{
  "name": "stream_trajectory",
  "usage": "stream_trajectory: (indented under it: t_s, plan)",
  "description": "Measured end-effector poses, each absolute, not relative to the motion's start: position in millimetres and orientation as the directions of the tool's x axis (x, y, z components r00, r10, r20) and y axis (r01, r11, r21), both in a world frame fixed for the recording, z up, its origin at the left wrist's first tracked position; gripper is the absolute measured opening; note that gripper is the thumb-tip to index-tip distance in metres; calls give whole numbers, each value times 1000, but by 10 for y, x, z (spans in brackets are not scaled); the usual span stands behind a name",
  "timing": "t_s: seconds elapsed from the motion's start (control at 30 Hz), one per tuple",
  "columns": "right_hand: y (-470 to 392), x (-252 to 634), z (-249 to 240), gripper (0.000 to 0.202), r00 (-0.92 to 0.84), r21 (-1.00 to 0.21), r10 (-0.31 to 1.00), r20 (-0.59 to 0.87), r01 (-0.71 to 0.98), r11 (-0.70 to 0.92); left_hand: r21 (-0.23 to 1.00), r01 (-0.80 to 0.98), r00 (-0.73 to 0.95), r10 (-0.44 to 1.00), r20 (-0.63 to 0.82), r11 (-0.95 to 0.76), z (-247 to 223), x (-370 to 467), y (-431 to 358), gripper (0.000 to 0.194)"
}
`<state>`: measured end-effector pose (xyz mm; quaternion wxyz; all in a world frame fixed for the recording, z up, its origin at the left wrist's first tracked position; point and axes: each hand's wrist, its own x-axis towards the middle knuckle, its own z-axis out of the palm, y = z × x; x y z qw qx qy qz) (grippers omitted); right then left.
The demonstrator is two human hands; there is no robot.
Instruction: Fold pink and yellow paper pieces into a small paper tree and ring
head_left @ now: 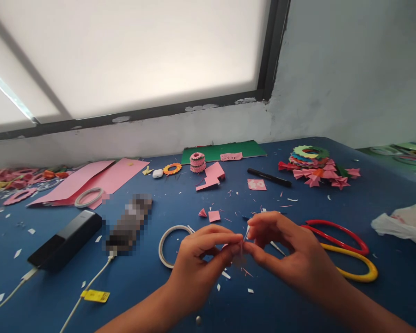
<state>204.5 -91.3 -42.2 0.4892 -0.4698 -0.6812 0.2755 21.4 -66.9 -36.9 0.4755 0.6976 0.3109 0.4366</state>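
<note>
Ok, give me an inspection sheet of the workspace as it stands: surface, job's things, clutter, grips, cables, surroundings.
Surface: blue table, strewn with small paper offcuts.
Job's things: a tiny pink paper piece pinched between both hands; too small to tell its shape.
Clutter: red and yellow scissors, tape ring, second tape ring, black marker, pink paper sheets, green sheet, stack of folded paper rings and stars, earbud case, plastic bag.
Grips: left hand and right hand both pinch the piece at the fingertips.
Cables: two white cables, one to a black power bank, one to a blurred device.
Surroundings: white wall, window.
</note>
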Motion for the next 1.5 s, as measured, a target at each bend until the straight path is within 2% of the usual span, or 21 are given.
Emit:
stream_trajectory:
  t_s: [0.1, 0.27, 0.4, 0.63, 0.9, 1.13, 1.3, 1.4, 1.5]
  plan:
    - [-923, 2035, -428, 33, -70, -856, 914, 400, 327, 400, 933, 0, 414, 849, 328, -360, -378, 216, -679, 16]
    - [-926, 2060, -384, 17, -61, -843, 915, 400, 368, 393, 925, 19, 405, 849, 341, -380, -361, 216, -690, 14]
    - [-914, 2048, -327, 5, -124, -848, 902, 413, 310, 430, 918, 26, 379, 853, 358, -397, -352, 225, -694, 14]
    - [-929, 2032, -296, 12, -184, -913, 925, 332, 185, 364, 900, 57, 349, 853, 388, -432, -347, 236, -702, 15]
    - [-942, 2023, -276, 13, -190, -909, 929, 319, 217, 356, 891, -5, 390, 820, 419, -453, -328, 221, -717, 20]
    - [-960, 2031, -285, 12, -148, -912, 941, 303, 242, 331, 918, -56, 463, 805, 372, -392, -329, 202, -695, 17]
    - [-976, 2027, -281, 8, -189, -951, 951, 246, 142, 274, 963, -105, 406, 873, 270, -249, -329, 217, -707, 10]
    - [-976, 2015, -287, 5, -162, -932, 939, 304, 153, 329, 973, -129, 434, 871, 228, -190, -313, 220, -723, 6]
    - [-979, 1996, -310, 9, -126, -824, 867, 483, 268, 498, 979, -93, 459, 865, 202, -180, -299, 220, -734, 3]
